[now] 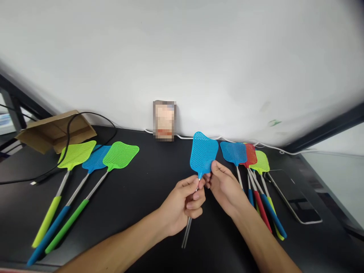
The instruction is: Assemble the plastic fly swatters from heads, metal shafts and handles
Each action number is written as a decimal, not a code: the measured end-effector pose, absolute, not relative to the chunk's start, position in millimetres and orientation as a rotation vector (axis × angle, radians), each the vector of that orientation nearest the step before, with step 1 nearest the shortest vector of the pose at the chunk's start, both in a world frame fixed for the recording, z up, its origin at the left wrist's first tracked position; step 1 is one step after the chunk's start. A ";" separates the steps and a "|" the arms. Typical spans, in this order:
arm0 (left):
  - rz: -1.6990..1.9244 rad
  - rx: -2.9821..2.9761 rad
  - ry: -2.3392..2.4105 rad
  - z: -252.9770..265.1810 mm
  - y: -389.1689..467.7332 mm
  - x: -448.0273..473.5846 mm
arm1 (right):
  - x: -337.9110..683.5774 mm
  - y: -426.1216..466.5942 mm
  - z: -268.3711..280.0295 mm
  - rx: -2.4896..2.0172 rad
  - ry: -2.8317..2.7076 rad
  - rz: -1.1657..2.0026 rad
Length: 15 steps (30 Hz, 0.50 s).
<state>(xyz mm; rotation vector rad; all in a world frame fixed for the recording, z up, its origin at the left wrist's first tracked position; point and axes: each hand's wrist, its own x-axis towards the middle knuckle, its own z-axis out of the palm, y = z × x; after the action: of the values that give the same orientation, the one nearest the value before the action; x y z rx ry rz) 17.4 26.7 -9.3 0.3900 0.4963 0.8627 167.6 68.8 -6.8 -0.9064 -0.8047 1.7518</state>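
Observation:
A blue fly swatter head is held up over the middle of the black table. My left hand is closed round its thin metal rod, just under the head. Below that hand, bare metal rod sticks out with no coloured grip on it. My right hand pinches the head's lower right edge, thumb in front and fingers partly hidden behind. Near my right wrist lies a group of several fly swatters, with a blue head, a red head and a yellow-green head showing.
On the left lie a yellow-green swatter, a blue swatter and a green swatter. A cardboard box and black cable are behind them. A phone lies right. A blurred upright object stands against the wall.

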 end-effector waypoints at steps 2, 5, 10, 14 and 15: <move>0.858 0.383 0.467 -8.8 22.1 19.8 | 164.7 67.3 -7.3 -0.906 -0.837 1.754; 0.875 0.380 0.467 -9.0 18.2 22.9 | 163.1 65.5 -7.9 -0.949 -0.937 1.687; 0.994 0.509 0.641 -8.1 19.1 24.0 | 170.5 62.9 -3.4 -1.275 -1.308 1.113; 1.076 0.704 0.859 -5.4 18.3 23.4 | 170.7 56.7 4.5 -1.297 -1.564 0.899; 1.087 0.742 0.893 -4.8 18.1 23.3 | 168.9 54.6 6.2 -1.252 -1.584 0.921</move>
<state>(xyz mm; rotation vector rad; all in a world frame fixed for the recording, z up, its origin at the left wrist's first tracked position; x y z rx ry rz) 23.3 18.1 -4.8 0.7419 0.8935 1.0872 168.9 54.6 6.2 -1.2524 -1.5840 0.9208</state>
